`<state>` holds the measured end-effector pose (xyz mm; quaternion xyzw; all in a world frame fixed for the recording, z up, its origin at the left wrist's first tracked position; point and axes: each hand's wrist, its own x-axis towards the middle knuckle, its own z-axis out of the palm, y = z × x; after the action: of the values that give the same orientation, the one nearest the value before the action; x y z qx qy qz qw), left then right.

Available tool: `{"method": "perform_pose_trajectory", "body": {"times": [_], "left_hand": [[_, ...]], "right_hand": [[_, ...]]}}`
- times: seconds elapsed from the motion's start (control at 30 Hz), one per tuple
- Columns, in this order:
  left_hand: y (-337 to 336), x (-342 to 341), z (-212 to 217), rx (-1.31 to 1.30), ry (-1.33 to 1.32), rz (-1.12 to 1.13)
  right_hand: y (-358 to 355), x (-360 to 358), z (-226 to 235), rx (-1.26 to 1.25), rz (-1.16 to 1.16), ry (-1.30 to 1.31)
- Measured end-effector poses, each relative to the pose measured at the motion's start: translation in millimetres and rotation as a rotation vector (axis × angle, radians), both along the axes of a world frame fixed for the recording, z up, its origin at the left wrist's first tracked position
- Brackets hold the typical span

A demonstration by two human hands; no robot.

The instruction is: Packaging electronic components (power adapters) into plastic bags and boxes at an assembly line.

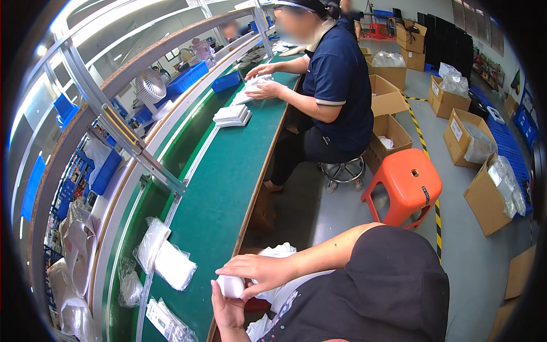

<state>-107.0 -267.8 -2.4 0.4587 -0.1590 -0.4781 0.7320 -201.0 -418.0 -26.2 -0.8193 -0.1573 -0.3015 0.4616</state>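
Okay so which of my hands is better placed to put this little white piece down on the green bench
Left, probably. The left hand cups the small white piece from below, beside the green bench edge. The right hand reaches across from the far side and only covers the top.

A long workbench [228, 171] runs from the near left toward the far end. On its near end lie bagged parts [165, 259], left of both hands [250, 279]. Farther along sits a stack of flat packs [232, 115], with a fan [151, 86] behind it. A seated co-worker [330, 97] (on a stool [342, 170]) is to the bench's right. Another stool [405, 188] stands nearer, and open boxes [473, 142] lie along the right.
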Motion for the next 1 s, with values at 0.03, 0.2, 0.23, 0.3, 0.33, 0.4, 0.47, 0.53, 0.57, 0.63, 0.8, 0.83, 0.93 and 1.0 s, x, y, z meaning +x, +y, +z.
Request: {"method": "perform_pose_trajectory", "body": {"times": [0.03,0.2,0.23,0.3,0.33,0.4,0.47,0.53,0.57,0.63,0.8,0.83,0.93,1.0], "left_hand": [[-1,1,-5,0.04,-0.009,0.032],[-2,-1,-11,0.165,-0.255,0.127],[-1,-2,-9,0.166,-0.253,0.127],[-1,0,-6,0.217,-0.356,0.079],[0,1,-5,0.219,-0.355,0.08],[-1,2,-3,0.273,-0.422,0.039],[1,6,-6,0.254,-0.438,0.001],[3,10,-9,0.238,-0.45,-0.026],[4,11,-11,0.247,-0.417,-0.039],[8,13,-12,0.259,-0.367,-0.008],[4,14,-13,0.145,-0.397,-0.006],[1,13,-13,0.105,-0.35,-0.015],[2,12,-9,0.016,-0.217,0.101],[2,14,-2,-0.053,-0.132,0.141]], "right_hand": [[2,-1,0,-0.025,-0.031,-0.038],[6,-5,4,-0.076,-0.136,-0.111],[6,-6,2,-0.076,-0.157,-0.113],[5,-8,1,-0.074,-0.179,-0.114],[5,-8,2,-0.094,-0.181,-0.112],[2,-9,2,-0.112,-0.184,-0.109],[-1,-6,-1,-0.185,-0.125,-0.016],[-4,-1,-4,-0.164,-0.038,0.032],[-5,3,-4,-0.144,0.049,0.079],[-3,9,-4,-0.147,0.008,0.025],[4,13,5,-0.144,-0.265,-0.05],[5,13,8,-0.167,-0.299,-0.037],[10,24,7,-0.202,-0.298,-0.031],[15,34,5,-0.225,-0.283,-0.008]]}}
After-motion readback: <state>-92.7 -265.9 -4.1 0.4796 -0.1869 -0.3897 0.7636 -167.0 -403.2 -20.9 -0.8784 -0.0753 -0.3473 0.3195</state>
